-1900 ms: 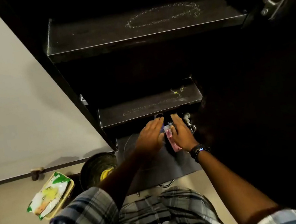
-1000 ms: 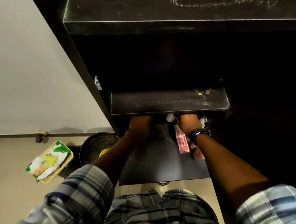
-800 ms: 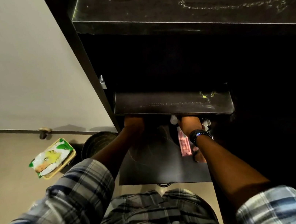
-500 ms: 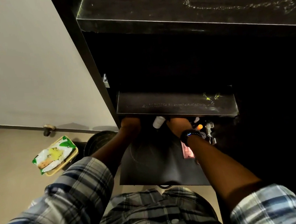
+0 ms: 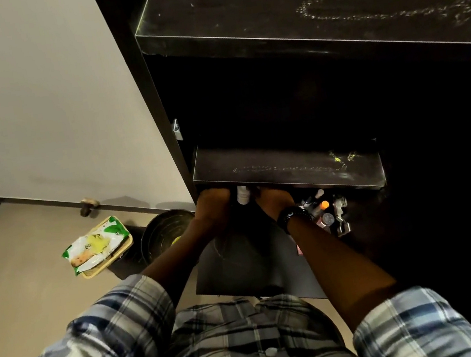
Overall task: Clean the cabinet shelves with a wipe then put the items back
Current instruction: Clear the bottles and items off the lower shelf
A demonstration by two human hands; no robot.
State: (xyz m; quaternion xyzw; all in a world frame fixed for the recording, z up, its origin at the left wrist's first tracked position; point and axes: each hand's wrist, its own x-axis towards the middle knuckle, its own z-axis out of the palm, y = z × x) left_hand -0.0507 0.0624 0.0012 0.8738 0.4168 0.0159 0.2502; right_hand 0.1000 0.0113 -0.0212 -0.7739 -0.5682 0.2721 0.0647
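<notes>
Bottle (image 5: 243, 197) sits between left hand (image 5: 213, 209) and right hand (image 5: 273, 203), just beside both; fingers hidden under shelf (image 5: 287, 167), so I cannot tell either grip.

A plain off-white wall (image 5: 33, 101) fills the left side and is evenly lit. A dark baseboard strip (image 5: 42, 202) runs along its foot and carries a small rounded door stop (image 5: 89, 204). A smooth beige floor (image 5: 19, 317) lies below the strip. A tall dark brown wooden cabinet (image 5: 144, 106) adjoins the wall; its interior is in deep shadow. The dark upper shelf (image 5: 234, 16) bears a pale oval ring mark (image 5: 382, 6). The dark lower shelf (image 5: 287, 164) bears faint pale streaks. A small metal bracket (image 5: 177, 129) sits on the cabinet's left side panel, between the two shelves.
</notes>
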